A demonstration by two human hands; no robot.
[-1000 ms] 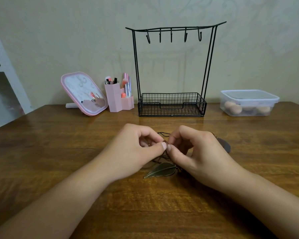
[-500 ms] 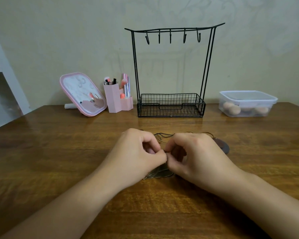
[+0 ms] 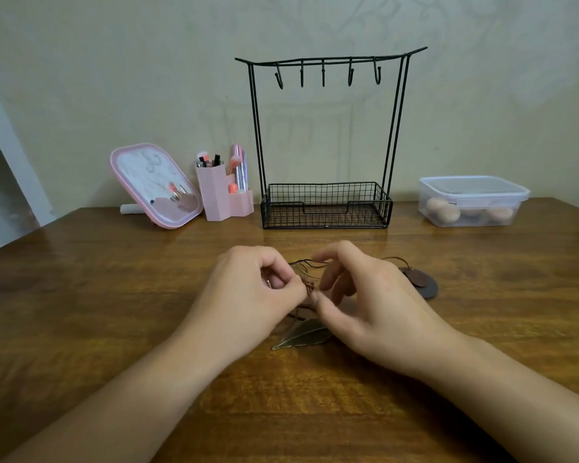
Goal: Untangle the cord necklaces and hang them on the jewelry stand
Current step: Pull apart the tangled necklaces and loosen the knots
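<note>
A tangle of dark cord necklaces lies on the wooden table between my hands. My left hand pinches the knotted brown cords with thumb and forefinger. My right hand pinches the same knot from the other side, its other fingers spread. A metal leaf pendant lies below the knot. Round dark disc pendants rest to the right of my right hand. The black wire jewelry stand stands behind, its several hooks bare.
A pink tilted mirror and a pink holder with makeup brushes stand at the back left. A clear lidded box with sponges sits at the back right. A white shelf edges the far left.
My hands have stayed together over the tangle. My right fingers have opened out while the thumb and forefinger keep pinching, and the leaf pendant shows more again below the knot.
</note>
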